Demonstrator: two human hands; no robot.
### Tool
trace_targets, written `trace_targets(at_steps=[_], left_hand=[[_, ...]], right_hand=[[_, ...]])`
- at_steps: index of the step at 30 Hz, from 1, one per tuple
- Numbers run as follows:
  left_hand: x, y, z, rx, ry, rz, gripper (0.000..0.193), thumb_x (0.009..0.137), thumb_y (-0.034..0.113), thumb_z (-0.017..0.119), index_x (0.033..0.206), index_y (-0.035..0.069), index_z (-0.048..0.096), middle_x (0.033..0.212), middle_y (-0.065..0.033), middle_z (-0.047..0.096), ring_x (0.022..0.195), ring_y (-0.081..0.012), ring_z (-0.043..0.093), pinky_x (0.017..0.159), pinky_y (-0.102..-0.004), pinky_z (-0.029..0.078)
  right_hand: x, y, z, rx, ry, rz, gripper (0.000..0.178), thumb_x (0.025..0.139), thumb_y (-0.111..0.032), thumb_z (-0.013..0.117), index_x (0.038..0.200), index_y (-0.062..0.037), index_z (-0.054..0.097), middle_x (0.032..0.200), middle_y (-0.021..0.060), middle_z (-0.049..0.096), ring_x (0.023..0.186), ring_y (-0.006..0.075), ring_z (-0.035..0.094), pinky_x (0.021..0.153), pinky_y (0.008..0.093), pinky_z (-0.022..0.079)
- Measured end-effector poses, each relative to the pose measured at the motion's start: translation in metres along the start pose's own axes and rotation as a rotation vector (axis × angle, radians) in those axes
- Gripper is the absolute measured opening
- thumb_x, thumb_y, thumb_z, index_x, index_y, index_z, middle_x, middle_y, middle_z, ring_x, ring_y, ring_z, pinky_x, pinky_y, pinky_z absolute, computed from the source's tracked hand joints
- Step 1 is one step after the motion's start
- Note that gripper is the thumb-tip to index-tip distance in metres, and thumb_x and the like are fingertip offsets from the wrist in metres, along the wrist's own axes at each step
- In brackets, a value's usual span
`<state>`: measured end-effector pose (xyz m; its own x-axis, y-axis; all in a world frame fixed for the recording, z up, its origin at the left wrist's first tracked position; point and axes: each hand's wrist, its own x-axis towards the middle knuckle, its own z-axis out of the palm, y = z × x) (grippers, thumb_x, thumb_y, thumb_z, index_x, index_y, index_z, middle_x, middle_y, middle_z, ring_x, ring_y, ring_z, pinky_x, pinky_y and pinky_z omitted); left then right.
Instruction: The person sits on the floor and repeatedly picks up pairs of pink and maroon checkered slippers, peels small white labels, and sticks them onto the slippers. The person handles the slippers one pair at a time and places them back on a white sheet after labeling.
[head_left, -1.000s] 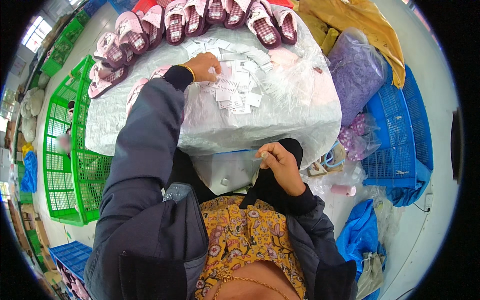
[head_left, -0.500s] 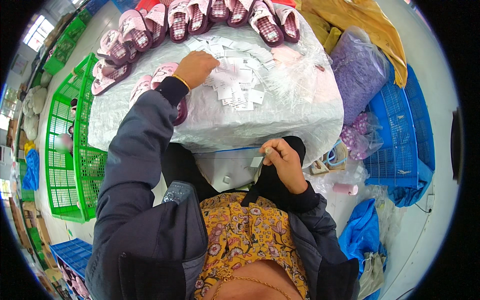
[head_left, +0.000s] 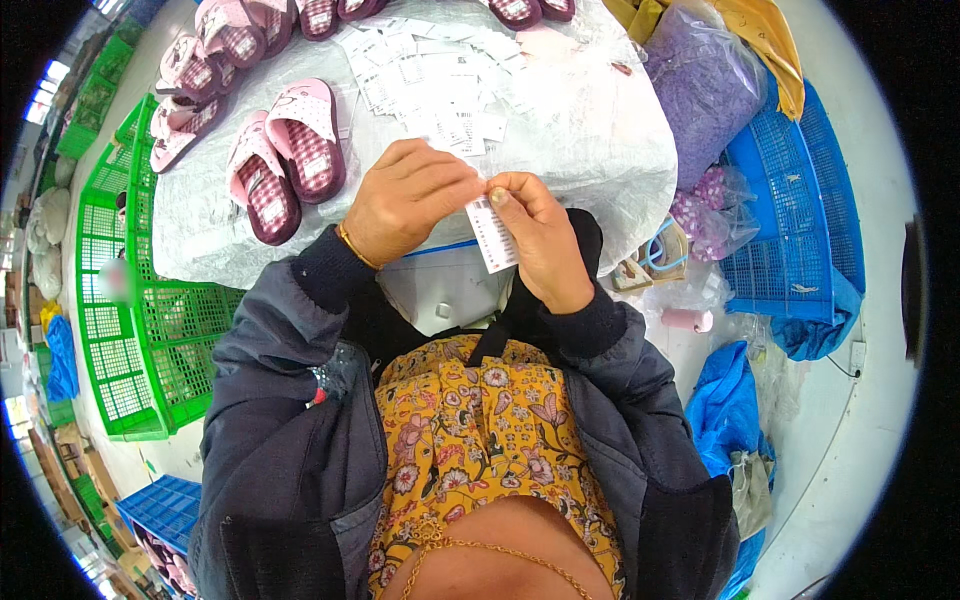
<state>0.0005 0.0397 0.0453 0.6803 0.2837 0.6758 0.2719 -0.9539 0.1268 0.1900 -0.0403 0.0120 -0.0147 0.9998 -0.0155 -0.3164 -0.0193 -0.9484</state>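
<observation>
The right hand (head_left: 538,238) grips a narrow rectangular white paper tag with dark print (head_left: 491,236) near its upper end, the thumb pressed against its edge and the other fingers curled. The tag hangs down from those fingertips, at a slant, in front of the near edge of a pale work surface wrapped in crinkled clear plastic (head_left: 590,185). The left hand (head_left: 415,197), palm down with its fingers bent and together, meets the right fingertips at the tag's upper end; whether its fingers also pinch the tag cannot be told. Just beyond the joined fingers lies a spread of overlapping white printed paper tags (head_left: 425,75). To the left of the left fingers rests a pair of pink open-toed slippers with checked insoles and dark maroon soles (head_left: 312,145). Farther beyond them, more pink slippers of the same kind (head_left: 233,35) line the far edge. Well to the right of the fingers stand a clear plastic bag of purple material (head_left: 705,95) and a blue plastic mesh basket (head_left: 775,225).
</observation>
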Motion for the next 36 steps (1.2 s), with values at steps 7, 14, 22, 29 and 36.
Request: trace_targets(at_steps=[7, 14, 22, 29, 36], left_hand=[[-0.024, 0.011, 0.017, -0.474, 0.040, -0.618, 0.023, 0.088, 0.004, 0.065, 0.110, 0.002, 0.066, 0.104, -0.0083, 0.068, 0.096, -0.0207, 0.062, 0.086, -0.0349, 0.048], [-0.037, 0.039, 0.025, -1.360, 0.194, -1.138, 0.024, 0.099, 0.012, 0.057, 0.119, 0.000, 0.061, 0.101, -0.0033, 0.066, 0.090, -0.0097, 0.060, 0.082, -0.0260, 0.049], [-0.039, 0.056, 0.036, -1.187, 0.294, -1.238, 0.018, 0.095, 0.011, 0.062, 0.111, 0.002, 0.062, 0.097, -0.0017, 0.066, 0.089, -0.0088, 0.060, 0.082, -0.0255, 0.048], [-0.043, 0.047, 0.034, -1.169, 0.246, -1.232, 0.014, 0.092, 0.006, 0.063, 0.106, 0.002, 0.064, 0.094, -0.0009, 0.066, 0.086, -0.0080, 0.060, 0.080, -0.0239, 0.048], [-0.042, 0.051, 0.038, -1.175, 0.214, -1.206, 0.009, 0.092, 0.004, 0.063, 0.100, 0.002, 0.066, 0.089, 0.0014, 0.064, 0.080, -0.0054, 0.058, 0.074, -0.0210, 0.046]], right_hand=[[-0.017, 0.001, 0.007, -0.530, 0.128, -0.302, 0.014, 0.099, -0.012, 0.059, 0.109, -0.0026, 0.060, 0.092, 0.0072, 0.064, 0.079, 0.0119, 0.061, 0.070, 0.0269, 0.050], [-0.015, 0.016, 0.006, -0.662, 0.155, -0.518, 0.013, 0.096, -0.008, 0.061, 0.108, -0.0037, 0.061, 0.094, 0.0128, 0.065, 0.080, 0.0253, 0.066, 0.071, 0.0325, 0.052], [-0.013, 0.027, 0.007, -0.735, 0.093, -0.550, 0.012, 0.092, -0.005, 0.064, 0.105, -0.0038, 0.062, 0.095, 0.0141, 0.065, 0.080, 0.0300, 0.065, 0.069, 0.0359, 0.052], [-0.004, 0.009, 0.001, -0.788, 0.188, -0.609, 0.012, 0.092, -0.007, 0.065, 0.104, -0.0045, 0.063, 0.097, 0.0126, 0.067, 0.085, 0.0307, 0.064, 0.073, 0.0375, 0.051], [-0.001, 0.014, 0.008, -0.760, 0.077, -0.538, 0.013, 0.091, -0.005, 0.064, 0.103, -0.0034, 0.063, 0.090, 0.0128, 0.064, 0.077, 0.0288, 0.063, 0.068, 0.0352, 0.051]])
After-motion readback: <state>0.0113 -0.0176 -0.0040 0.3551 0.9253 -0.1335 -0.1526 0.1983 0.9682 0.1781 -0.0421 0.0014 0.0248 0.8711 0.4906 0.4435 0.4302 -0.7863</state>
